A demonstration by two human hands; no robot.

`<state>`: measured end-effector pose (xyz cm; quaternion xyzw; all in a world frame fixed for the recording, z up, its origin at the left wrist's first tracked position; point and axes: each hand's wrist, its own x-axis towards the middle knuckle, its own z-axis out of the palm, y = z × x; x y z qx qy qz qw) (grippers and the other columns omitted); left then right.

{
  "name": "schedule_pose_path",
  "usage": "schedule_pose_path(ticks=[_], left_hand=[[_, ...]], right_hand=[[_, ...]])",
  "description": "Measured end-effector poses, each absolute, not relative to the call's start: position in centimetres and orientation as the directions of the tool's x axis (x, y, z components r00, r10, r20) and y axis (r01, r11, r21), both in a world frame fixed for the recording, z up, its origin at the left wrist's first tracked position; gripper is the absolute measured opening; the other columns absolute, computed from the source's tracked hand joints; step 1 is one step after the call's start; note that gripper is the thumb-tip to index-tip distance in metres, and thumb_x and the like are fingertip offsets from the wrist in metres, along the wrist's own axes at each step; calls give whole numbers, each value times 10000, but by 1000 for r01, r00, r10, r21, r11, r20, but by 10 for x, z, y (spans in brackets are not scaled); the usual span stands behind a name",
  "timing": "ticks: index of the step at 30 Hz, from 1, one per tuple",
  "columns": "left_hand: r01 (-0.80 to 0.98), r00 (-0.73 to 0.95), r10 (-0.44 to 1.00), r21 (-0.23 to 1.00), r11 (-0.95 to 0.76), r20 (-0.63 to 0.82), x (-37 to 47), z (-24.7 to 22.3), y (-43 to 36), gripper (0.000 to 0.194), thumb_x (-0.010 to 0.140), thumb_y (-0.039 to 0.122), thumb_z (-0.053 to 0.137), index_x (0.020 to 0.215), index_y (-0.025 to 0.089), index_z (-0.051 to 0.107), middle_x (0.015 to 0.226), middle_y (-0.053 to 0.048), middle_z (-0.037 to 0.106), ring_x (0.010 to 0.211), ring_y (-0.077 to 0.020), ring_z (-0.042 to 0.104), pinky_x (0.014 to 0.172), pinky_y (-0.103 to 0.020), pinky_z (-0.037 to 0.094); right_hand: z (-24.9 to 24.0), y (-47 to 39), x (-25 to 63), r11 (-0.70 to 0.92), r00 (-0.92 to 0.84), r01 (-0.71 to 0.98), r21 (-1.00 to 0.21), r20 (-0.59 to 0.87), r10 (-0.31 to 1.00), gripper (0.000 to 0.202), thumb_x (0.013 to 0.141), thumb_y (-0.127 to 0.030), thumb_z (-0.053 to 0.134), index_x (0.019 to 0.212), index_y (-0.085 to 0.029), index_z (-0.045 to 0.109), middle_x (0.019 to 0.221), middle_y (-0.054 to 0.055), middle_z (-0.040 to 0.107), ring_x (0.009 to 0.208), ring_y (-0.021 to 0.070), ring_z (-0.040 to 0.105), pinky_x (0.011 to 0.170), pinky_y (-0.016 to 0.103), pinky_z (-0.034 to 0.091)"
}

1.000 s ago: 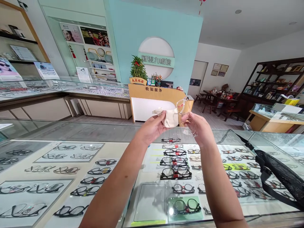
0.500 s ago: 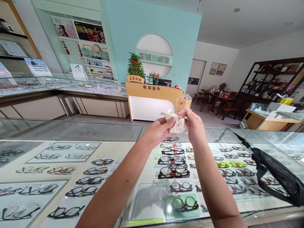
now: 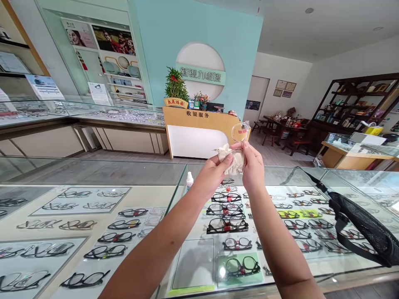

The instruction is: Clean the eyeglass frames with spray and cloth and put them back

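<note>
Clear-framed eyeglasses (image 3: 240, 132), clamped in the right hand (image 3: 254, 165), now sit partly covered by cream cloth (image 3: 234, 162) clamped in the left hand (image 3: 214, 172); contact appears established.

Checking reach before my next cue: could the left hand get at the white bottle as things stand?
Probably yes, if it frees itself: the left hand grips the beige cloth at the clear glasses held by the right hand. Nothing covers the top of the white bottle; the left forearm seems to hide its base.
</note>
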<state>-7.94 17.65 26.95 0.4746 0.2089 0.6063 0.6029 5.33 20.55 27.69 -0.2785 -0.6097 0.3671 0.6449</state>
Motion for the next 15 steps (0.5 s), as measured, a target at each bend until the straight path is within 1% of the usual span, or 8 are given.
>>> schedule_pose_path(ticks=[2,4,6,8,10,12,15], left_hand=[[-512,112,937,827,-232,332,-75,269,175,619,731,665,1009,1124,209,864,1114,-92,867,1184,-318,785,1009,-434,608],[-494,52,938,825,-274,343,-72,269,174,654,722,722,987,1108,210,858,1106,-89,868,1169,-315,787,999,-414,602],[-470,-3,938,828,-307,346,-69,268,174,668,729,761,963,1087,207,855,1073,-88,867,1133,-309,792,987,-403,597],[-449,-42,940,834,-320,338,-68,268,174,674,746,787,936,1073,204,852,1029,-87,862,1080,-304,800,940,-393,599],[-446,-57,944,837,-316,326,-68,267,174,678,761,800,916,1079,205,846,996,-84,855,1021,-294,805,870,-379,600],[-455,-59,947,836,-308,317,-68,267,174,689,766,810,905,1086,204,837,969,-79,845,958,-277,804,816,-368,597],[-462,-51,951,837,-292,304,-69,267,175,708,739,820,915,1052,192,824,921,-75,828,895,-256,790,782,-362,595]], right_hand=[[278,202,51,580,-14,-141,-802,587,809,516,1065,-687,546,967,-260,817,1106,85,690,976,247,635,873,375,564],[279,198,49,594,-16,-158,-789,604,797,507,1073,-667,556,966,-256,832,1132,90,702,1046,259,658,926,386,567],[280,194,48,605,-25,-157,-781,615,788,501,1079,-655,562,980,-255,848,1181,97,725,1130,276,672,972,400,565],[281,191,46,595,-43,-132,-793,604,796,517,1079,-670,560,1017,-258,865,1226,105,742,1164,290,676,970,415,572],[280,190,44,583,-58,-104,-806,590,805,545,1075,-700,555,1060,-262,879,1219,110,746,1145,297,680,940,425,580],[279,189,42,594,-66,-93,-799,600,797,572,1077,-722,543,1097,-268,889,1171,108,740,1114,294,679,937,432,580],[276,190,39,622,-73,-73,-780,626,777,609,1084,-751,511,1133,-284,898,1096,97,726,1053,280,671,957,436,573]])
